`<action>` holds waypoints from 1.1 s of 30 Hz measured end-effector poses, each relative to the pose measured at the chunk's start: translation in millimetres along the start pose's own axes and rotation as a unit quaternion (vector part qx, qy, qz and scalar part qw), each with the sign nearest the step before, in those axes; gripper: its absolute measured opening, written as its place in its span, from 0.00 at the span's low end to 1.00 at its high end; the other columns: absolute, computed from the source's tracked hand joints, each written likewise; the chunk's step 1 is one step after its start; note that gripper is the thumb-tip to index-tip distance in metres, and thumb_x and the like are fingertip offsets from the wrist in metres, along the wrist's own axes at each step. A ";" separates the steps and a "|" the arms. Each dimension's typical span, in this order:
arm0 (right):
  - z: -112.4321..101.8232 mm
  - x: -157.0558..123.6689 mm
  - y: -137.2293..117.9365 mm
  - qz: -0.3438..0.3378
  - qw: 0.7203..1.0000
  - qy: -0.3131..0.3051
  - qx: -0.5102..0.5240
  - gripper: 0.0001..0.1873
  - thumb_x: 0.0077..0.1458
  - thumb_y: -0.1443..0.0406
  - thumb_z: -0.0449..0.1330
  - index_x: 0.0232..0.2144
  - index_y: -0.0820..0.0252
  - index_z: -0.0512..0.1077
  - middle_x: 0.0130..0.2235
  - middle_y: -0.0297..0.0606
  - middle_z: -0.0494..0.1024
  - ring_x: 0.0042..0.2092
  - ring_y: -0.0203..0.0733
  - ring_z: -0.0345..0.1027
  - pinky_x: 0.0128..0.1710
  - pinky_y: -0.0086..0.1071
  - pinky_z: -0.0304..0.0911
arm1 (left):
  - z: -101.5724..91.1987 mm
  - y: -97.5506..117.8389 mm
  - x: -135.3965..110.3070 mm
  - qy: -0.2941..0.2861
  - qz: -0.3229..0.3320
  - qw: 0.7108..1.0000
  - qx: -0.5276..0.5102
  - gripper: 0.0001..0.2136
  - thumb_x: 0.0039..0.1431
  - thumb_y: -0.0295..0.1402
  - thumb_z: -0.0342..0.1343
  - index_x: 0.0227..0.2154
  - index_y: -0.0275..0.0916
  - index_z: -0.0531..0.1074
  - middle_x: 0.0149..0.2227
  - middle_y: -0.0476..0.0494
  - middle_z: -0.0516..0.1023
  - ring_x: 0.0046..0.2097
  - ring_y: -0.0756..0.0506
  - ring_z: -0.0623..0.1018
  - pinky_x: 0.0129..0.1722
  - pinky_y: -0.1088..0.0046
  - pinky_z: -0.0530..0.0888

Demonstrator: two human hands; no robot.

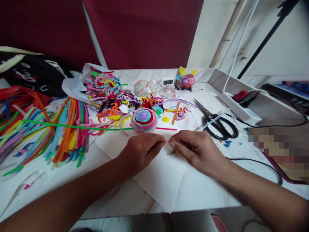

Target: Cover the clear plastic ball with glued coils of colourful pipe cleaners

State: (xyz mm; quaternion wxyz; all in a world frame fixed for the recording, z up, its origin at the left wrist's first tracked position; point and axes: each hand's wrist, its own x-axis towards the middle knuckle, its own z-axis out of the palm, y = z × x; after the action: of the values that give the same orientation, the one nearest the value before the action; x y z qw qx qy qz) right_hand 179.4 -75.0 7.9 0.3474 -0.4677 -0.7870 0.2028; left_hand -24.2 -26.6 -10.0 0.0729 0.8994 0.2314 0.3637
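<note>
From my remote seat, I saw both hands meet near the middle of the white paper sheet (164,180). The left hand (142,151) and the right hand (195,149) each had thumb and forefinger pinched shut on one end of a short pink pipe cleaner (167,141), which spanned the small gap between the fingertips, just above the paper. I judged it to be nearly weightless, with soft fuzz over a thin wire core, so it would bend easily and keep whatever shape it was given. It should be held by fingertip pinches at its ends, where the cut wire could prick. Just beyond the hands sat a coiled multicoloured disc (144,120), and black scissors (218,124) lay to the right of it. A loose bundle of long pipe cleaners (65,135) fanned across the left of the table (116,199). Something small and metal showed under the right hand, but I couldn't tell what it was. As for writing, the little digital clock (168,81) at the far edge showed digits too small for me to read. The black bag (31,74) at far left bore only a cartoon face — no lettering or brand that I could make out.
</note>
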 end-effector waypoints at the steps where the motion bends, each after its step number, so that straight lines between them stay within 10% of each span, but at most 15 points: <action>1: -0.2 -0.2 0.2 -0.003 1.000 0.007 -0.001 0.08 0.61 0.68 0.55 0.32 0.61 0.74 0.26 0.33 0.77 0.26 0.32 0.68 0.27 0.25 0.59 | 0.0 -0.2 -0.2 0.004 0.009 1.000 0.004 0.03 0.62 0.26 0.54 0.36 0.36 0.73 0.33 0.46 0.82 0.30 0.52 0.78 0.31 0.78 0.72; 7: -2.7 -1.5 6.4 -0.112 0.990 0.034 -0.072 0.09 0.59 0.71 0.54 0.31 0.63 0.73 0.25 0.35 0.75 0.25 0.32 0.65 0.25 0.26 0.57 | -4.6 -1.1 2.0 -0.063 -0.086 0.991 -0.086 0.07 0.64 0.29 0.52 0.30 0.37 0.72 0.24 0.52 0.76 0.24 0.54 0.74 0.27 0.79 0.68; 14: -7.9 -1.0 8.4 -0.118 0.990 0.029 -0.070 0.08 0.61 0.70 0.54 0.34 0.61 0.73 0.27 0.34 0.76 0.26 0.33 0.66 0.27 0.27 0.58 | -10.4 -2.4 7.3 -0.142 -0.266 0.901 -0.311 0.12 0.64 0.37 0.52 0.29 0.36 0.72 0.22 0.51 0.74 0.20 0.55 0.67 0.18 0.79 0.63; 25: -30.4 8.4 19.1 -0.077 0.991 0.007 -0.107 0.07 0.62 0.69 0.54 0.32 0.61 0.71 0.28 0.34 0.74 0.28 0.33 0.65 0.29 0.26 0.57 | -20.4 -8.4 14.8 -0.019 -0.224 0.968 -0.112 0.08 0.60 0.33 0.56 0.26 0.38 0.75 0.20 0.55 0.74 0.20 0.55 0.67 0.20 0.81 0.63; 33: -41.0 12.9 27.4 -0.046 0.995 0.009 -0.086 0.08 0.62 0.67 0.55 0.33 0.62 0.72 0.28 0.33 0.74 0.28 0.32 0.64 0.28 0.25 0.56 | -21.7 -13.6 16.3 -0.024 -0.264 0.946 -0.185 0.11 0.61 0.38 0.55 0.26 0.38 0.73 0.21 0.53 0.72 0.20 0.54 0.66 0.20 0.79 0.64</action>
State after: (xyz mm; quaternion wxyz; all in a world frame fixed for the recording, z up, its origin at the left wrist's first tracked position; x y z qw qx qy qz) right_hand 221.8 -50.7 22.6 0.3218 -0.4606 -0.8193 0.1141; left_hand -33.9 -7.7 11.8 0.3372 0.7850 0.3876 0.3462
